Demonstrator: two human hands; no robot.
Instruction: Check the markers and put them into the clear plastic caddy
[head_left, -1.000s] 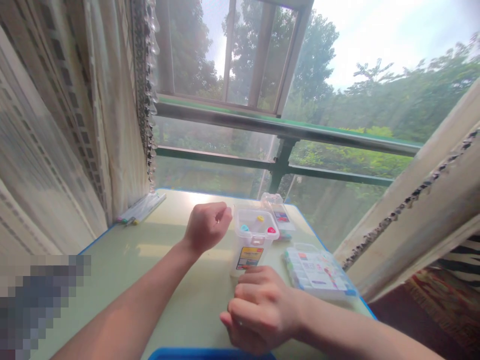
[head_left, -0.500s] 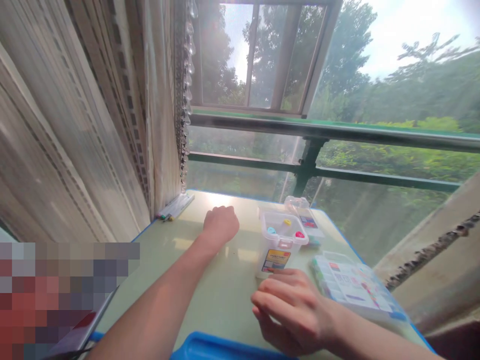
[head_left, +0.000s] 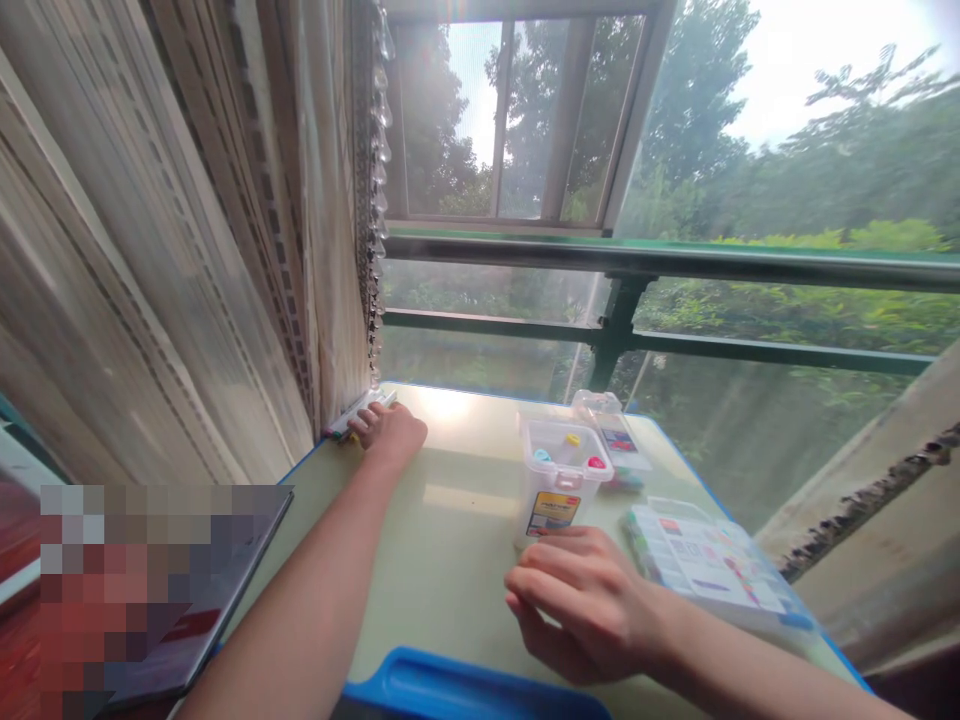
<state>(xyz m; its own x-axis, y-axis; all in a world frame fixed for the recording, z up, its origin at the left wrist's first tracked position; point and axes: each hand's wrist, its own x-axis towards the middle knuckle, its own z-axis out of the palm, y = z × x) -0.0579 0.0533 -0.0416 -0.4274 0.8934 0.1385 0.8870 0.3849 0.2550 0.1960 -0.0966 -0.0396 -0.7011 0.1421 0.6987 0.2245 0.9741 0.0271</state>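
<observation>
Over at the table's far left edge, my left hand (head_left: 391,432) lies on or just above several white markers (head_left: 381,398) with coloured ends. Its fingers are a little apart, and none of the markers is lifted. In front of a clear plastic tub (head_left: 528,500) is my right hand (head_left: 574,600), its fingers curled together with nothing visible in them. Whether that hand touches the tub I cannot tell. The tub has its lid off and a yellow label. Inside stand markers with a yellow cap (head_left: 573,440), a blue cap (head_left: 541,456) and a red cap (head_left: 597,463).
Behind the tub is another clear container (head_left: 621,440). A flat clear case with blue corners (head_left: 720,570) lies along the right edge. A blue tray edge (head_left: 465,685) shows at the front. Curtains (head_left: 337,300) hang at left; a green railing (head_left: 675,262) runs behind the table.
My left hand has moved left across the table, from a closed fist over the bare top to the markers, and its fingers have spread. The right hand has hardly moved.
</observation>
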